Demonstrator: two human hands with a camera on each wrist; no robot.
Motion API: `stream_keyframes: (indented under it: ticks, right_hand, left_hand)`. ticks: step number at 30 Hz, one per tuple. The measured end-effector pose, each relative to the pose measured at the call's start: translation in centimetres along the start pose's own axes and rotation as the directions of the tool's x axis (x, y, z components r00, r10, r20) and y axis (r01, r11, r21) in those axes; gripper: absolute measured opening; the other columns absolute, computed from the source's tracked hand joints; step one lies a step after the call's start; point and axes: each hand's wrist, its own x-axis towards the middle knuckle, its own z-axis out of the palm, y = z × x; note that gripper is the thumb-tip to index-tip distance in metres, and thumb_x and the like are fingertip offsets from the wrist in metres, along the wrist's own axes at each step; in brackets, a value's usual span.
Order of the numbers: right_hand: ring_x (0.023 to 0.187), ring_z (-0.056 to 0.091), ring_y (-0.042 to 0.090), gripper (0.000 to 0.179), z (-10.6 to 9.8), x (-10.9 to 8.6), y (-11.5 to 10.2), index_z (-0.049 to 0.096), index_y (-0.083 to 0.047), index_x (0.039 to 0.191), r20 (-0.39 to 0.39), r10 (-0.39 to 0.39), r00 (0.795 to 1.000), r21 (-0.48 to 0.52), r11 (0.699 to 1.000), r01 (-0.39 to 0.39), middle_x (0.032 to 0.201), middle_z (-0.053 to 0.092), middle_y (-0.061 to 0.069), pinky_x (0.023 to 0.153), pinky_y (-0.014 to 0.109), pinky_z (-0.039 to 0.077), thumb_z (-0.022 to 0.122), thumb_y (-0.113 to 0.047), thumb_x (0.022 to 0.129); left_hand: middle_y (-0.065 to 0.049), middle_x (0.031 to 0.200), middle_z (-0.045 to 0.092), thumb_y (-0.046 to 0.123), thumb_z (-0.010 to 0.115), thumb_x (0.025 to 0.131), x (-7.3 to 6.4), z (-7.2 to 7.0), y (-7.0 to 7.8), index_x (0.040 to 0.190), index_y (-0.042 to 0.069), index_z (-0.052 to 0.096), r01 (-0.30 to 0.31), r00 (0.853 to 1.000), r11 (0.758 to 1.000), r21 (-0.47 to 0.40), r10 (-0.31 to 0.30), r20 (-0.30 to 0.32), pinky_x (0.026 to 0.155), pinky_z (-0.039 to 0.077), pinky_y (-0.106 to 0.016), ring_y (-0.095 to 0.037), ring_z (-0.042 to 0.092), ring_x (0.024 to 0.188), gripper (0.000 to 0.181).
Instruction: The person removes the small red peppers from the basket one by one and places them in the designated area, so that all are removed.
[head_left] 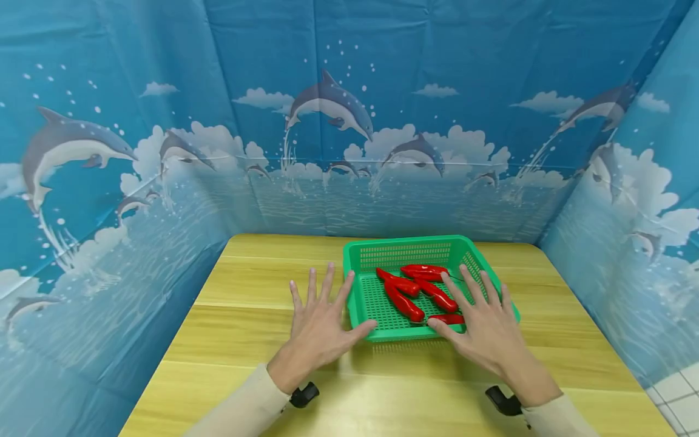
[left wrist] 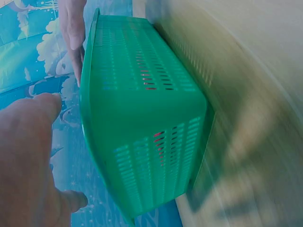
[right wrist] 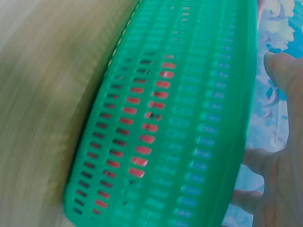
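A green plastic basket [head_left: 377, 335] with slotted walls stands on the wooden table, holding several red chili peppers [head_left: 404, 301]. My left hand [head_left: 322, 328] spreads its fingers at the basket's left front corner, thumb over the front rim. On the other side, my right hand [head_left: 488, 331] is spread over the right front part, overlapping the basket and partly hiding one pepper. Neither hand grips anything. In the left wrist view the basket's corner [left wrist: 151, 109] fills the middle, beside the left hand [left wrist: 28, 156]. Red shows through the slots of the basket wall [right wrist: 189, 123] in the right wrist view.
The yellow wood-grain table [head_left: 246, 303] extends left, right and in front of the basket. A blue dolphin-print curtain [head_left: 306, 200] encloses the back and sides. Black straps with mounts [head_left: 303, 396] sit at both wrists. White tiles [head_left: 677, 388] show at lower right.
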Motion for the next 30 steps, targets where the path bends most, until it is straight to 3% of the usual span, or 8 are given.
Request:
stream_keyframes:
  ticks: [4,8,15,21,30]
  right_hand:
    - [0.174,0.021,0.066,0.104,0.1,0.2,1.5,0.018,-0.036,0.189,0.016,0.023,1.000,0.019,1.000,-0.024,0.197,0.017,0.019,0.132,0.093,0.014,0.063,-0.081,0.107]
    - [0.172,0.020,0.069,0.103,0.1,0.3,3.0,0.022,-0.028,0.189,0.039,0.066,0.997,0.072,0.995,-0.069,0.195,0.017,0.025,0.131,0.094,0.013,0.063,-0.079,0.109]
    - [0.163,0.028,0.074,0.103,0.2,0.4,4.5,0.034,-0.008,0.184,0.079,0.106,0.991,0.087,0.990,-0.113,0.188,0.020,0.041,0.127,0.092,0.027,0.060,-0.077,0.111]
    - [0.159,0.029,0.077,0.104,0.2,0.2,4.9,0.038,0.000,0.181,0.104,0.139,0.985,0.102,0.984,-0.149,0.186,0.014,0.046,0.122,0.093,0.033,0.058,-0.077,0.113]
    - [0.155,0.030,0.077,0.100,0.6,-0.4,4.3,0.044,0.010,0.174,0.066,0.127,0.990,0.112,0.985,-0.133,0.182,0.021,0.048,0.118,0.091,0.038,0.058,-0.070,0.115]
  left_hand:
    - [-0.005,0.198,-0.002,0.098,0.045,0.101,0.1,0.3,0.5,0.187,0.045,0.009,-0.014,1.000,1.000,-0.004,0.014,0.010,0.138,-0.005,-0.089,-0.052,-0.002,0.182,0.107]
    - [-0.007,0.199,0.008,0.094,0.046,0.104,0.2,0.6,0.8,0.188,0.041,0.019,-0.051,0.999,0.999,-0.015,0.051,0.004,0.137,-0.002,-0.090,-0.053,0.004,0.182,0.103]
    - [-0.007,0.197,0.022,0.089,0.045,0.109,-0.1,1.1,0.6,0.185,0.036,0.036,-0.082,0.997,0.997,-0.014,0.082,0.006,0.137,0.005,-0.091,-0.054,0.017,0.181,0.093]
    - [-0.008,0.195,0.027,0.086,0.045,0.111,0.0,1.2,0.3,0.184,0.034,0.038,-0.109,0.994,0.994,-0.016,0.109,0.000,0.137,0.010,-0.091,-0.054,0.025,0.179,0.090]
    - [-0.005,0.196,0.027,0.085,0.044,0.111,-0.5,0.9,-0.4,0.184,0.037,0.038,-0.099,0.995,0.995,-0.007,0.100,0.013,0.137,0.012,-0.091,-0.052,0.032,0.178,0.088]
